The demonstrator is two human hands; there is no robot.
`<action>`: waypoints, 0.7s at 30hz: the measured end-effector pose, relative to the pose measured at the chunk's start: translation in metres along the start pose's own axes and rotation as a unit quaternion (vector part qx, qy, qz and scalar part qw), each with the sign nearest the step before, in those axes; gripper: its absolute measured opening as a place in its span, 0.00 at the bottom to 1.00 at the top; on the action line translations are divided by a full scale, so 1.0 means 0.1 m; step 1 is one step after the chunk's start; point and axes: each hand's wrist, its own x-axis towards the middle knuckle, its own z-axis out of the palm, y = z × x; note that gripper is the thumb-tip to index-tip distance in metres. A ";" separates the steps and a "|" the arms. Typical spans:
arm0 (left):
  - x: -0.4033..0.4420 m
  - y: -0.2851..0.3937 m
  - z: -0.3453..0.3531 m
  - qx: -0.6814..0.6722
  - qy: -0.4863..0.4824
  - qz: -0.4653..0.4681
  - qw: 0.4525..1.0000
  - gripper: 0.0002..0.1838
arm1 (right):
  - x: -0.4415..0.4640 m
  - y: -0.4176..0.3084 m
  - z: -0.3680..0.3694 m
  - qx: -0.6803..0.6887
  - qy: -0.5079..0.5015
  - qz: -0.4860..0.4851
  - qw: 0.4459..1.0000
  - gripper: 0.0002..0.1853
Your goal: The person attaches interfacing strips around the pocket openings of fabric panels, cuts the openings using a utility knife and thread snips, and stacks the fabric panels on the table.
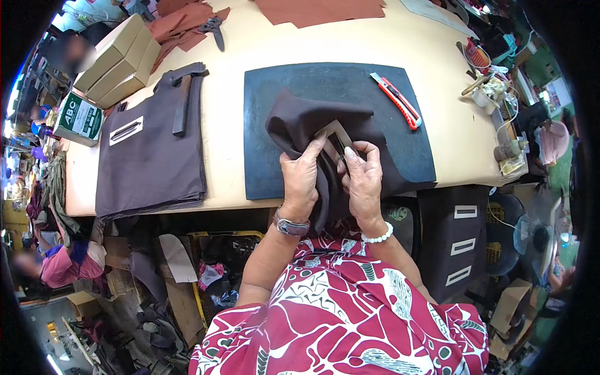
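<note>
A dark brown sheet of fabric or leather [319, 112] lies bunched up on the black cutting mat [269, 169], its near part hanging over the table edge. On it is a beige rectangular frame [337, 129] with a long slot. My left hand [301, 178] is closed on the brown sheet, its thumb on the frame's left side. My right hand [364, 181] is closed in a pinch at the frame's near end, thumb on top and fingers curled by the slot. Any small thing between those fingers is hidden. A red box cutter [397, 101] rests on the mat's right part.
Left on the table is a stack of brown sheets [156, 169] bearing a hammer [182, 106] and a slotted frame [126, 130]. Boxes [119, 59] stand behind it. Scissors [214, 31] lie at the back. A brown sheet with several frames [450, 259] hangs at right.
</note>
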 end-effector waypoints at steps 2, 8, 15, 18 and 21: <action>0.01 0.01 0.00 0.005 0.008 -0.011 1.000 0.10 | 0.00 0.02 -0.01 0.002 -0.002 -0.003 1.000 0.14; -0.02 0.12 0.09 -0.025 -0.007 -0.051 0.998 0.06 | -0.01 -0.01 0.00 0.058 -0.024 0.012 0.998 0.14; -0.02 0.16 0.11 -0.040 -0.006 -0.077 0.996 0.07 | 0.00 0.02 0.00 0.044 -0.019 0.010 0.999 0.13; 0.01 0.14 0.08 -0.022 0.008 -0.078 0.997 0.07 | 0.02 0.04 0.01 0.030 -0.017 -0.006 0.999 0.12; 0.06 0.13 0.03 -0.008 0.002 -0.079 0.997 0.08 | 0.03 0.00 -0.02 0.050 -0.030 0.035 0.998 0.13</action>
